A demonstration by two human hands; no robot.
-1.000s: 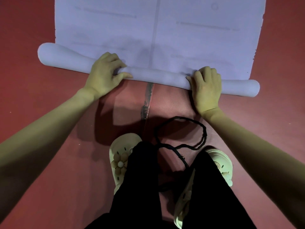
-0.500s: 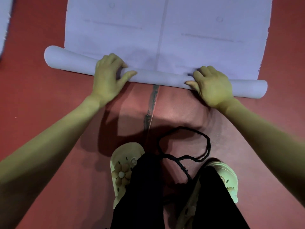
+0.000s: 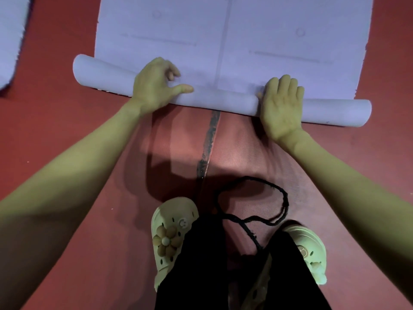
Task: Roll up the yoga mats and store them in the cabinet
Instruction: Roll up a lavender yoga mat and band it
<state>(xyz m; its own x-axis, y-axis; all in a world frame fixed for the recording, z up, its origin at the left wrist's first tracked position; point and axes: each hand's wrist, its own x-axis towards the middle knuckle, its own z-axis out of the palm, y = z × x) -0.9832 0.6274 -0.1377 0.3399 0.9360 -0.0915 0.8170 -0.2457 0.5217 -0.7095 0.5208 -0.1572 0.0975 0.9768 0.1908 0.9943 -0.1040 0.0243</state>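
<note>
A pale lilac yoga mat (image 3: 268, 30) lies flat on the red floor, stretching away from me. Its near end is wound into a roll (image 3: 223, 101) that lies crosswise and sticks out past both side edges of the mat. My left hand (image 3: 156, 83) sits on the left part of the roll, fingers curled over its top and thumb stretched along it. On the right part, my right hand (image 3: 281, 104) lies flat, palm down with straight fingers reaching over the roll. No cabinet is in view.
The edge of a second lilac mat (image 3: 9, 41) shows at the far left. A black cord loop (image 3: 283, 198) hangs in front of my legs. My two pale clogs (image 3: 172, 233) (image 3: 310, 249) stand on the floor, which has a dark seam (image 3: 210, 139).
The roll has turned further away from me and grown slightly. My right hand went from gripping it to lying flat on it. My feet have stepped forward.
</note>
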